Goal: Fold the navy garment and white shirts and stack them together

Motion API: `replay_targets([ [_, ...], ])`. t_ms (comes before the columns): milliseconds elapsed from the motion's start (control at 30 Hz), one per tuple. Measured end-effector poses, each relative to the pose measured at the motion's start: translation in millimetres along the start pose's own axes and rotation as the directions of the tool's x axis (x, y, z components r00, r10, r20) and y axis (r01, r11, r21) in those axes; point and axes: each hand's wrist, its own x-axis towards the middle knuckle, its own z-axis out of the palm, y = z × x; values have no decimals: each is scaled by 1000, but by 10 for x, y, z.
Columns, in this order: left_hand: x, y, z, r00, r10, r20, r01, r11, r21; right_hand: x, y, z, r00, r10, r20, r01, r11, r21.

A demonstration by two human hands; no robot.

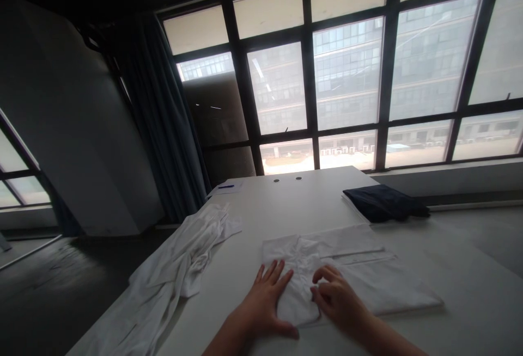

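A folded white shirt (359, 274) lies flat on the white table in front of me, its button strip running lengthwise and its collar end bunched at the left. My left hand (265, 299) rests on that end, palm down with the fingers spread. Close beside it, my right hand (337, 299) has its fingers curled in toward the thumb, pinching at the shirt's cloth near the collar. The exact bit of fabric between those fingertips is partly hidden.
Another white garment (175, 274) lies crumpled along the table's left edge. A dark folded garment (384, 202) sits at the right edge. Toward the far left, a blue pen (226, 186) lies on paper. Windows and a dark blue curtain (163, 122) stand behind the table (269, 203).
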Motion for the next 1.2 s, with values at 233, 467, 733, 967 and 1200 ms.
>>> replay_targets([
  [233, 25, 49, 90, 997, -42, -67, 45, 998, 50, -110, -73, 249, 996, 81, -41, -87, 982, -167],
  [467, 29, 43, 103, 996, -63, -68, 67, 996, 55, -85, -80, 198, 990, 137, 34, -132, 982, -132],
  [733, 81, 255, 128, 943, -34, -332, 66, 994, 86, -32, -172, 33, 993, 95, 70, -82, 982, -171],
  [967, 162, 262, 182, 984, 32, -176, -26, 999, 41, -6, -126, 90, 972, 57, 226, -29, 992, -125],
  [1200, 123, 358, 106, 977, 4, -213, 7, 999, 53, 47, -227, -51, 930, 34, 366, 20, 989, -144],
])
